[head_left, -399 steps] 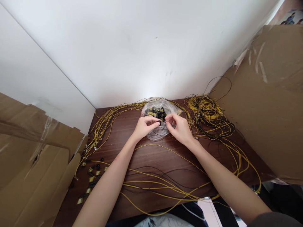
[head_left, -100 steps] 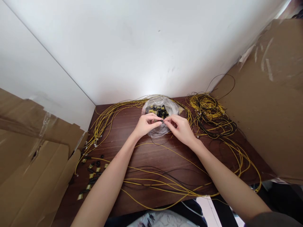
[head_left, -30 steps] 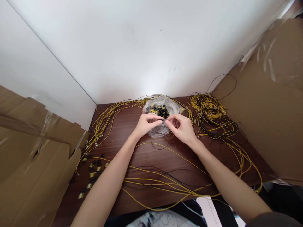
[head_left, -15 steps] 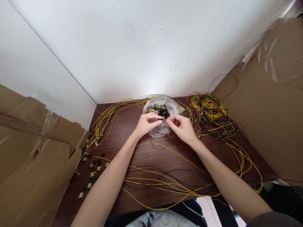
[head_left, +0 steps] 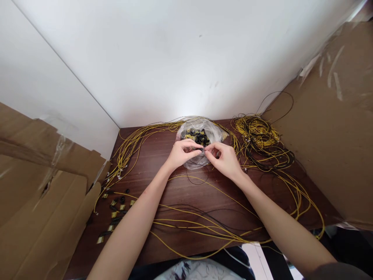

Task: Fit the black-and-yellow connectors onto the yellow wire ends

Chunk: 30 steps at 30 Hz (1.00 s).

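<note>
My left hand [head_left: 183,153] pinches a small black part [head_left: 201,149] between thumb and finger. My right hand [head_left: 224,156] is closed in a pinch right beside it, the fingertips almost meeting. What the right fingers grip is too small to make out. A thin black wire [head_left: 190,182] hangs in a loop below the hands. Directly behind the fingertips lies an open clear plastic bag [head_left: 215,134], holding several black and yellow pieces [head_left: 199,136].
Yellow wires [head_left: 136,136] with metal ends curve along the left. A tangled yellow and black wire coil [head_left: 258,132] sits back right. More yellow wires [head_left: 201,223] cross the front. Small black parts with yellow tabs [head_left: 114,214] lie at left. Cardboard [head_left: 329,128] stands on both sides.
The fingertips of both hands have drawn closer together around the small black part, with the left fingertips shifting slightly right. The wires and bag stay put.
</note>
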Available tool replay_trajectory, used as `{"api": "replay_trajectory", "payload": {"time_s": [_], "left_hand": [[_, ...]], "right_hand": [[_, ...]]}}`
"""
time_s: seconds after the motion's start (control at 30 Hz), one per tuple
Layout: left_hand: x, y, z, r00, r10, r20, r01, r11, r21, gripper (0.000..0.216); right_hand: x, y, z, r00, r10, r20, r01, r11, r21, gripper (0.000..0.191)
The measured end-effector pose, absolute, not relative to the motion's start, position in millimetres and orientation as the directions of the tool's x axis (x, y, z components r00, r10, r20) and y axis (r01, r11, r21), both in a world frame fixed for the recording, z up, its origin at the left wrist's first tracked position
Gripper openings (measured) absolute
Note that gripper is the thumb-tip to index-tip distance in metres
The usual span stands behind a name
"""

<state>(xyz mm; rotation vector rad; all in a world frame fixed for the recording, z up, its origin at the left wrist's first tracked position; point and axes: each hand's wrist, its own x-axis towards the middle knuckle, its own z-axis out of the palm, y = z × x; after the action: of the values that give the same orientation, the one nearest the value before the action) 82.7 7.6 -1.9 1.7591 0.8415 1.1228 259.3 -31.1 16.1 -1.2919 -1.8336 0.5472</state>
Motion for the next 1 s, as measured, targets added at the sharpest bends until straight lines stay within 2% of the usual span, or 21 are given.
{"api": "replay_trajectory", "payload": {"time_s": [0.57, 1.0], "left_hand": [[83.3, 6.4, -0.3, 0.384, 0.864, 0.327, 0.123, -0.399, 0.909, 0.025], [83.3, 7.7, -0.1, 0.357, 0.871, 0.338, 0.12, -0.402, 0.908, 0.022]], "right_hand": [[255.4, -32.1, 10.9, -0.164, 0.909, 0.384, 0.532, 0.409, -0.741, 0.014], [258.4, -30.8, 13.9, -0.11, 0.919, 0.38, 0.527, 0.378, -0.762, 0.014]]}}
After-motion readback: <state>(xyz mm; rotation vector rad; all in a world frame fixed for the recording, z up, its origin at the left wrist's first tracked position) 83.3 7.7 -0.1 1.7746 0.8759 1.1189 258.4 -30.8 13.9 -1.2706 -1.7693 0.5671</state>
